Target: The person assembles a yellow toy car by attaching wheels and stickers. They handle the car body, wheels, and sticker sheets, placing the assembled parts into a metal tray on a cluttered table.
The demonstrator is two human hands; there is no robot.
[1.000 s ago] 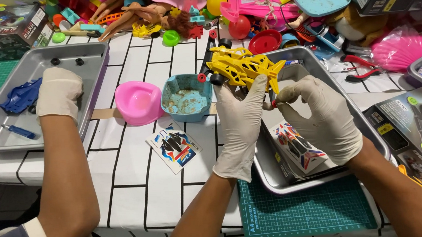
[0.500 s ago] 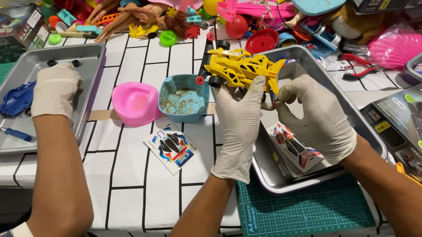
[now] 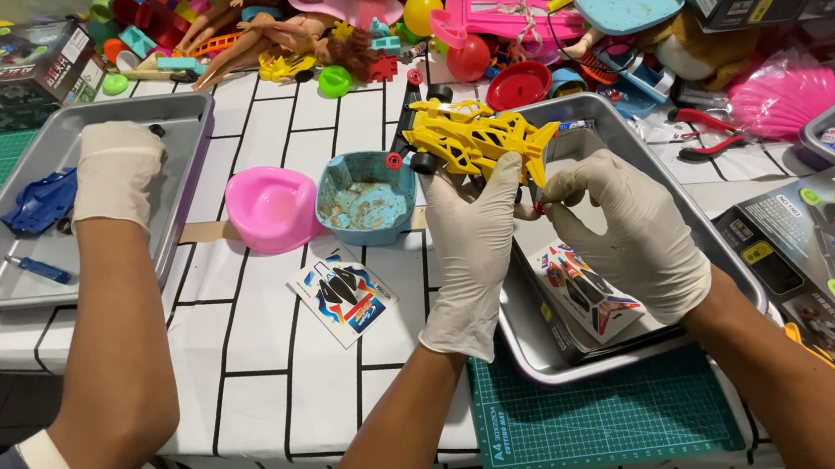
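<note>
My left hand [image 3: 468, 250], in a white glove, holds a yellow toy race car [image 3: 474, 136] from below, above the near left corner of a grey metal tray [image 3: 628, 129]. My right hand [image 3: 626, 228], also gloved, pinches something small at the car's rear underside; what it is stays hidden by the fingers. A sticker sheet and leaflet [image 3: 586, 296] lie in the tray under my right hand. Another person's gloved hand [image 3: 114, 169] rests in a second grey tray [image 3: 4, 282] at the left, beside a blue car body [image 3: 37, 200].
A pink toy potty [image 3: 271, 208], a blue bowl [image 3: 365, 199] and a sticker sheet [image 3: 343, 295] lie on the white tiled tabletop. A green cutting mat [image 3: 600, 414] sits at the front edge. A kit box [image 3: 826, 252] is at the right, red pliers [image 3: 702, 133] and piled toys behind.
My hands and the yellow car have barely shifted; my right fingers have closed in at the car's rear. The other person's hand stays in the left tray.
</note>
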